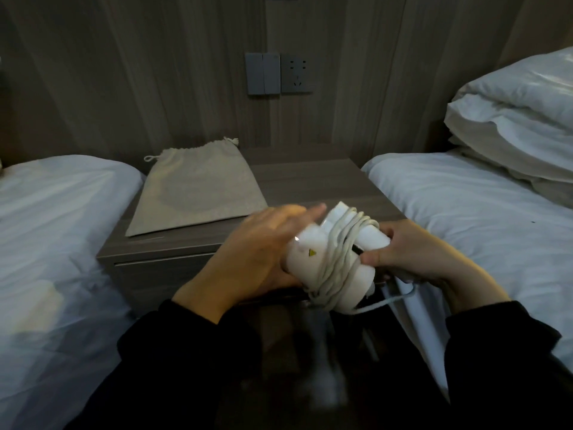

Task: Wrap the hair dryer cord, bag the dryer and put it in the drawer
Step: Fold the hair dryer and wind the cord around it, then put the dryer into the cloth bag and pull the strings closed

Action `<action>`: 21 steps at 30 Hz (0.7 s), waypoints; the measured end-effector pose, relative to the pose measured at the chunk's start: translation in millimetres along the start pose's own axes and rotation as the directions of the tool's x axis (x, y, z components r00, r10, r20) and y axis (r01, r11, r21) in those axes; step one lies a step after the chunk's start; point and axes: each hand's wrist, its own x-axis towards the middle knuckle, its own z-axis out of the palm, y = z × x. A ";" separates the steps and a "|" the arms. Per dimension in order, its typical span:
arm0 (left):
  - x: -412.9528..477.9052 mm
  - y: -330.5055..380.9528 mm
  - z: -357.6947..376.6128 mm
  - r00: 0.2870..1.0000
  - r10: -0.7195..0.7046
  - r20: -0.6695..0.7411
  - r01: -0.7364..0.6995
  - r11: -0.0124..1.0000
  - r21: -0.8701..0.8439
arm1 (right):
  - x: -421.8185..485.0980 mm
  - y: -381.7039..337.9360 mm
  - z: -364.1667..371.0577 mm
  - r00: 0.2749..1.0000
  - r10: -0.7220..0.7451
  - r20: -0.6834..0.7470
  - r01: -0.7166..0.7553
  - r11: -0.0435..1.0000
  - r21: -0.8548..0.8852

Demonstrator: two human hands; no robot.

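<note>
A white hair dryer (305, 254) is held in front of the nightstand, with its white cord (338, 259) wound several times around the body. My left hand (257, 252) cups the dryer's left side, fingers stretched along it. My right hand (412, 252) grips the right side of the dryer and pinches the cord's loose end, which loops below the dryer. A beige drawstring bag (195, 193) lies flat on the left half of the nightstand top (310, 181). The drawer front (155, 274) below the top is closed.
A white bed (55, 243) flanks the nightstand on the left and another bed (480, 228) on the right, with stacked pillows (521, 119) at its head. A switch panel and wall socket (279, 73) sit on the wood-panelled wall behind.
</note>
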 end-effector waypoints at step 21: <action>0.8 -47.9 9.8 0.910 -0.349 0.225 0.383 0.914 -0.130 | 26.0 -6.2 13.2 0.929 0.302 -0.212 -0.029 0.632 0.774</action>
